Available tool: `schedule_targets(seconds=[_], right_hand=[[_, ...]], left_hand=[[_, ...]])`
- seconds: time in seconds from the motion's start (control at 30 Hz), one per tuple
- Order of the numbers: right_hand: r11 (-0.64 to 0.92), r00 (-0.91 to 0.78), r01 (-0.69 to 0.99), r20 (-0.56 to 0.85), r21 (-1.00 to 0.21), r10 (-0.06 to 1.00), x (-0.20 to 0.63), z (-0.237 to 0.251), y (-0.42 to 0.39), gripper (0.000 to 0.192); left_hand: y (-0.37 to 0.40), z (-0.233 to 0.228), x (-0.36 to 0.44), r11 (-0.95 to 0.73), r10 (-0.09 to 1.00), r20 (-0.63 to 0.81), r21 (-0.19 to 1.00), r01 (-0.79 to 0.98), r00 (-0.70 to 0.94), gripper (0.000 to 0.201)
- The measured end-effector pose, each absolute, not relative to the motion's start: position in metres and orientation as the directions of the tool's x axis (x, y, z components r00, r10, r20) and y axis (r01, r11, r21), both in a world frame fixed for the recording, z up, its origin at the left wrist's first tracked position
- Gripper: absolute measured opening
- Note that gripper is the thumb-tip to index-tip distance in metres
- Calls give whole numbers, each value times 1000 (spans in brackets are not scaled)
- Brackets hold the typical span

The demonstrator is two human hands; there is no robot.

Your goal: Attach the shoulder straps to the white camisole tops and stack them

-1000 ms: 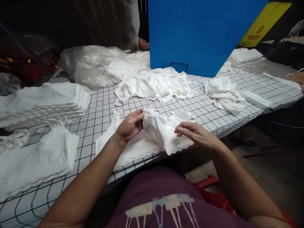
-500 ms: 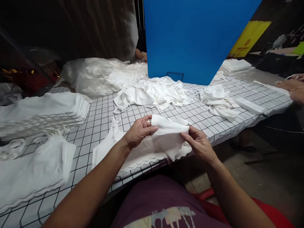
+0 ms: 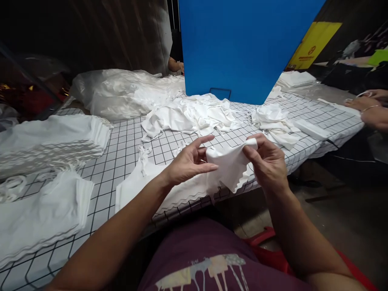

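A white garment [image 3: 228, 163] with a scalloped hem hangs from my right hand [image 3: 269, 161], which pinches its upper right corner between thumb and fingers. My left hand [image 3: 192, 159] is at the garment's left edge, thumb and fingers spread apart; whether some fingers touch the cloth behind is hard to see. Under both hands, a stack of white strappy tops [image 3: 133, 188] with wavy hems lies along the near edge of the checked table [image 3: 106, 194].
More white garment stacks [image 3: 51, 202] lie at the left. Loose white pieces [image 3: 194, 115] are heaped mid-table, with a plastic-wrapped bundle [image 3: 121, 91] behind. A blue panel [image 3: 242, 52] stands at the back. Another person's hands [image 3: 370, 105] are at the far right; a forearm [image 3: 176, 64] shows behind the panel.
My left hand has loosened from the garment and its fingers have spread. My right hand has risen and moved rightward, lifting the cloth's corner and turning it so the scalloped hem shows.
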State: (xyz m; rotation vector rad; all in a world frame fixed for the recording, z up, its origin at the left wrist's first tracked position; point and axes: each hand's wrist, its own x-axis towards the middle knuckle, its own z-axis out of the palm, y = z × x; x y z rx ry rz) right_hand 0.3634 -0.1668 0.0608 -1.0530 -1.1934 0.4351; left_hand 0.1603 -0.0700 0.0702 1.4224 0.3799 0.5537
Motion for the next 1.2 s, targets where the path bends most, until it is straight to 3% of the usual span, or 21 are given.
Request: schedule_targets(seconds=[0.13, 0.33, 0.4, 0.5, 0.6, 0.7, 0.8, 1.03, 1.2], right_hand=[[482, 402, 348, 593, -804, 698, 361, 84, -158, 26], [499, 410, 418, 648, -759, 642, 354, 103, -149, 24], [500, 394, 403, 639, -766, 661, 353, 106, -144, 24], [480, 369, 349, 589, -805, 719, 356, 104, -134, 26], [390, 342, 217, 444, -895, 828, 368, 94, -124, 31], [207, 243, 31, 208, -978, 947, 381, 78, -122, 39], [83, 153, -55, 74, -995, 986, 385, 63, -131, 39], [69, 57, -117, 63, -991, 996, 374, 46, -146, 58], [197, 199, -96, 175, -976, 964, 383, 52, -143, 54]], left_hand=[[-87, 59, 180, -15, 600, 90, 995, -102, 795, 102], [-115, 58, 198, -1, 603, 143, 984, -178, 785, 118], [-117, 62, 201, -81, 638, 193, 980, -184, 745, 105], [-109, 67, 204, -195, 667, 254, 967, -164, 701, 59], [-96, 66, 201, -169, 644, 234, 972, -163, 728, 38], [-85, 61, 194, -29, 683, 175, 977, -212, 709, 38], [-78, 55, 188, 91, 746, 87, 969, -230, 660, 41], [-72, 48, 188, 195, 749, -9, 959, -207, 662, 47], [-68, 52, 184, 225, 741, -57, 960, -167, 669, 60]])
